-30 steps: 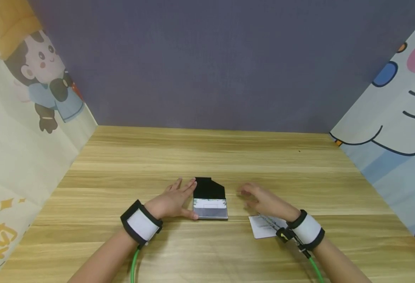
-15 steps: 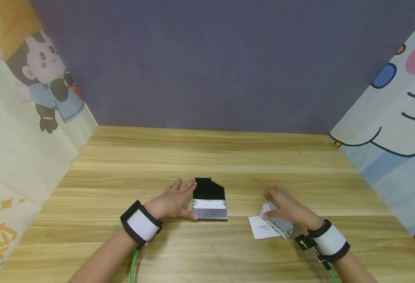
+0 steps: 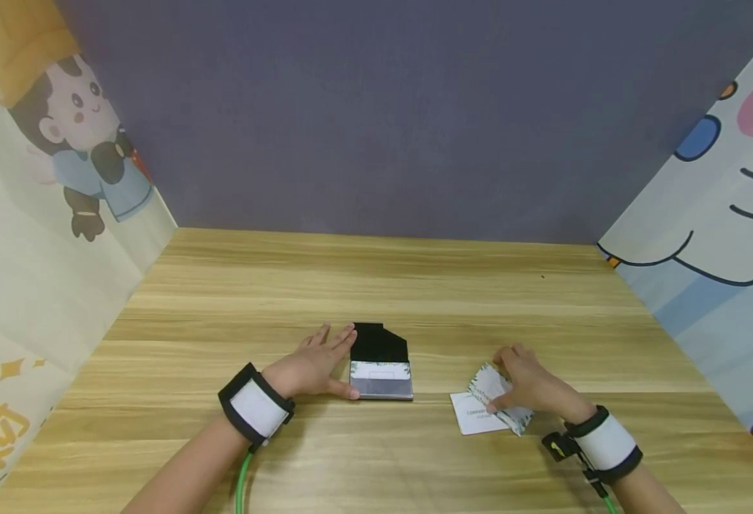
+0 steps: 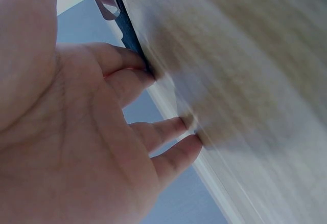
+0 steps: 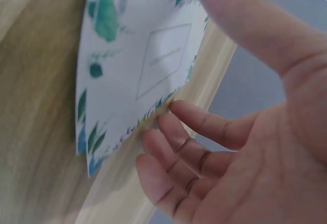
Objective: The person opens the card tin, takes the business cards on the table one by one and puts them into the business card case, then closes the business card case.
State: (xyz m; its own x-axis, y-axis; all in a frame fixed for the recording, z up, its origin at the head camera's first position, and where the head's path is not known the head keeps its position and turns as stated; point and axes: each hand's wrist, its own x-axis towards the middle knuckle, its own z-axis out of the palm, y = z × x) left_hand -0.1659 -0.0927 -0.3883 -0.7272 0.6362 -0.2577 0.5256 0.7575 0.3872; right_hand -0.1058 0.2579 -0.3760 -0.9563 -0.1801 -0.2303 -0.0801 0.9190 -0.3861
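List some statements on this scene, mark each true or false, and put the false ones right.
1. The left hand touches the card case. True.
2. The card case is closed. False: its black flap lies open.
3. The right hand touches the loose leaf-bordered cards. True.
4. In the head view, the loose leaf-bordered cards lie left of the card case. False: they lie to its right.
5. The loose leaf-bordered cards partly cover a printed white card. True.
6. The right hand touches the card case. False: it is apart from it.

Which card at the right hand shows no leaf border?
The white lettered card, partly covered by the leaf-bordered cards at the right hand; those show green leaves along their edges.
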